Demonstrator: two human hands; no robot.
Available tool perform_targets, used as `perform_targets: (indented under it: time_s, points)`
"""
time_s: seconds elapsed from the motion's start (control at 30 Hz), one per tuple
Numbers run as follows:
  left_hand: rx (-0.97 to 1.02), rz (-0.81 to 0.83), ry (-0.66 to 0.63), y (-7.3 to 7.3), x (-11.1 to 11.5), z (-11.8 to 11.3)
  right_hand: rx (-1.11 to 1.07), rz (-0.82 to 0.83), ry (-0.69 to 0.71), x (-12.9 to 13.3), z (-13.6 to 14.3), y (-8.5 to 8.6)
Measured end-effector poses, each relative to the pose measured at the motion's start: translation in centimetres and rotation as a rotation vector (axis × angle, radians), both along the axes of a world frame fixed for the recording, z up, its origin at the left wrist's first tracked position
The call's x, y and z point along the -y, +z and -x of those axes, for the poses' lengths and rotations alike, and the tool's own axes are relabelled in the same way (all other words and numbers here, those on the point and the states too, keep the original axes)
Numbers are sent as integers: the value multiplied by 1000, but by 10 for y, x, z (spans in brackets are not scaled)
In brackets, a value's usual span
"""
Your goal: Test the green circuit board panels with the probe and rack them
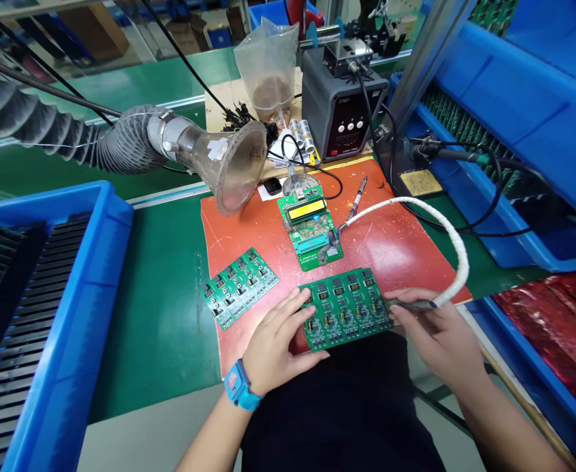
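Note:
My left hand (pixel 278 337), with a blue wristwatch above it, grips the left end of a green circuit board panel (pixel 349 311), fingers on top and thumb along the near edge. The panel carries a row of small two-digit displays and lies near the front edge of the orange mat. In my right hand (pixel 438 334) is a dark pen-like probe (pixel 413 304), its tip at the panel's right end; whether it touches a contact is hidden. A white wrapped cable (pixel 457 242) runs from the probe to a green programmer board (pixel 312 226) with a lit yellow screen.
A second circuit board panel (pixel 241 286) lies left on the orange mat (pixel 405 242). Behind stand a fume extraction funnel (pixel 243 167), a soldering station (pixel 341 105) and a pen (pixel 359 196). Blue bins (pixel 71 314) flank both sides; a sponge (pixel 420 182) sits right.

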State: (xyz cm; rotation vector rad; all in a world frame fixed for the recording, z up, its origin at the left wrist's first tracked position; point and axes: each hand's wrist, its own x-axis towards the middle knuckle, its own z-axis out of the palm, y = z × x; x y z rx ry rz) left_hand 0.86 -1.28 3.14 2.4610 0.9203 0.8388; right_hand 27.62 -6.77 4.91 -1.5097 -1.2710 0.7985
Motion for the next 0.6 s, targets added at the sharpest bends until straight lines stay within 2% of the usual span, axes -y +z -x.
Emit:
perform_targets:
  time_s: [0.6]
  points:
    - [32,-81,-21,-5,-2,2,97,-15,-5,0,-2,-1]
